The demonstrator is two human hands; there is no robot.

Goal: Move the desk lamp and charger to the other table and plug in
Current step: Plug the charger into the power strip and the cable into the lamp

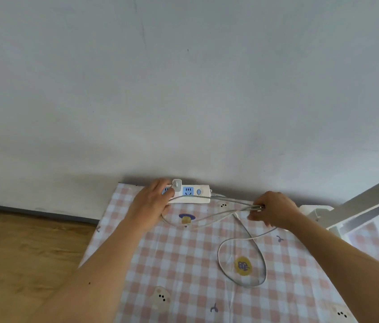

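left hand (151,201) is down on the left end of the power strip (192,194), fingers curled over its top and thumb hooked at the near edge, so it's gripping that end. the white charger (177,184) stands plugged into the strip, right at the left fingertips and touching them. just beyond it, on the far side from those fingers, one blue socket sits free, then the switch.

over to the right hand (274,212): fingers bent in, thumb and fingertips pinching a bunch of strands. the charger cable (242,271) is in that pinch. it sags from the charger under the left thumb, climbs across to the right fingers, then drops into a wide loop on the checked tablecloth (184,264), nearer the person than the right fingers. the grey strip cord (221,196) leaves the strip's end and runs straight to those same fingertips; whether it's inside the pinch i cannot tell.

the desk lamp (365,203) stands just behind the right wrist, white base on the cloth, arm slanting up out of view.
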